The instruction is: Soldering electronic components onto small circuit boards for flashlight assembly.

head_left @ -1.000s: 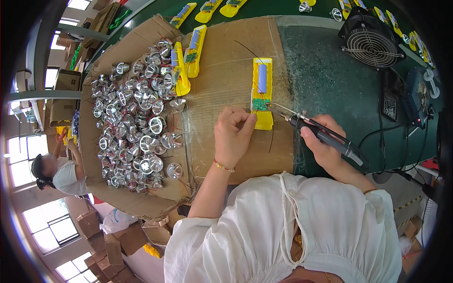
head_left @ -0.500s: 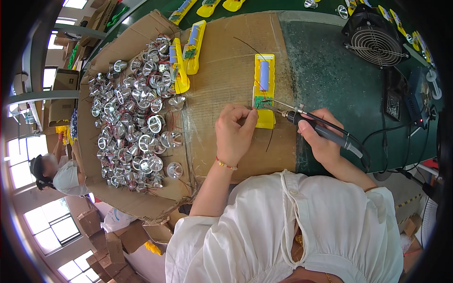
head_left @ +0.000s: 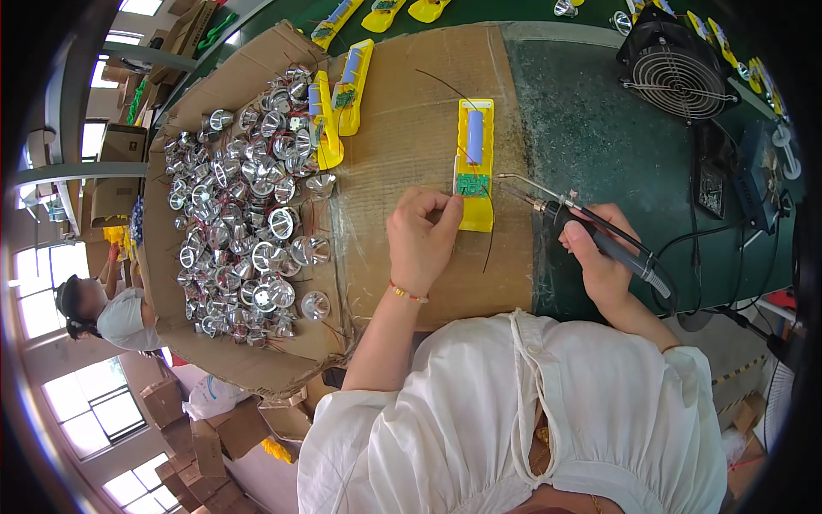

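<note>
A yellow plastic housing [head_left: 476, 218] lies on the cardboard before me, with a blue cylindrical battery [head_left: 474, 137] at its far end and a green circuit board [head_left: 473, 186] nearer me. Thin dark wires stick out past both ends. My left hand [head_left: 421, 238] has thumb and forefinger pinched at the board's near left edge; whatever is between them is too small to make out. My right hand [head_left: 601, 267] grips a soldering iron [head_left: 610, 246] that has a thin metal feed tube [head_left: 535, 184] along it. Both tips sit just right of the board, apart from it.
A cardboard box [head_left: 295, 370] full of shiny reflector cups [head_left: 281, 224] stands at left. Two yellow housings [head_left: 353, 90] with batteries lie beside it. A black fan [head_left: 681, 81] and a blue soldering station [head_left: 758, 188] stand at right, with cables. Another person [head_left: 124, 321] is at far left.
My right hand has drawn the soldering iron back to the right, off the circuit board. The housing and my left hand have shifted slightly left.
</note>
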Demonstrator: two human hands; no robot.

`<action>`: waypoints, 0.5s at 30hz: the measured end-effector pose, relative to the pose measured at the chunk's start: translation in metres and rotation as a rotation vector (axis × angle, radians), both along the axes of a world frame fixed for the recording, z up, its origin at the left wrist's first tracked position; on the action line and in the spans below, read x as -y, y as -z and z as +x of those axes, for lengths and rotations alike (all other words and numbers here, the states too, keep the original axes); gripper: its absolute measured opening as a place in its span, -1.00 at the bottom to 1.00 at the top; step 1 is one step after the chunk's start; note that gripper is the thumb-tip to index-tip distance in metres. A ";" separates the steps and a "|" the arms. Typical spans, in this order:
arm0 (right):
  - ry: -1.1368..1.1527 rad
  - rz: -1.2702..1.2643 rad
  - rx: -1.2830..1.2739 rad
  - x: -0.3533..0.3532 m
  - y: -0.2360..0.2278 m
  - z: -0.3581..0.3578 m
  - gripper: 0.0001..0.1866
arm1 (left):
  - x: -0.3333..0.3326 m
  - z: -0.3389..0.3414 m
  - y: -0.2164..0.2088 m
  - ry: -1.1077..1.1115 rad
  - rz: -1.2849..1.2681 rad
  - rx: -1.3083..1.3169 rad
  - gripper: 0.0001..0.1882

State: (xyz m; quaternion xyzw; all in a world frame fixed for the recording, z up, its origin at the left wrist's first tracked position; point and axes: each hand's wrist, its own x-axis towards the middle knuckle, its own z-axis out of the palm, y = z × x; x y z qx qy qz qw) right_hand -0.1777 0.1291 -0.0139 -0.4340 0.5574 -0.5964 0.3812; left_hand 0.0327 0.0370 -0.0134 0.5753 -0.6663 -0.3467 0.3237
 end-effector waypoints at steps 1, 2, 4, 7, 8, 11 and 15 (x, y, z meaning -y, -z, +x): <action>0.002 0.004 0.002 -0.001 0.000 0.000 -0.81 | 0.000 -0.001 0.000 -0.044 0.029 -0.103 -0.87; 0.008 0.003 0.002 -0.001 0.000 -0.001 -0.82 | 0.000 -0.002 0.001 -0.096 0.036 -0.215 -0.87; 0.008 -0.018 -0.014 -0.001 0.000 -0.002 -0.82 | 0.001 -0.002 0.001 -0.131 0.092 -0.358 -0.87; -0.008 -0.038 -0.097 0.000 0.000 -0.001 -0.84 | 0.005 -0.001 -0.002 -0.040 0.109 -0.323 -0.88; -0.018 -0.043 -0.131 0.001 0.000 -0.001 -0.84 | 0.006 -0.001 -0.003 0.023 0.023 -0.225 -0.89; -0.010 -0.068 -0.164 0.005 0.000 0.002 -0.85 | 0.006 -0.002 -0.005 0.122 -0.063 0.004 -0.89; -0.031 -0.052 -0.166 0.006 -0.001 0.006 -0.84 | 0.003 -0.004 -0.006 0.143 -0.088 0.087 -0.88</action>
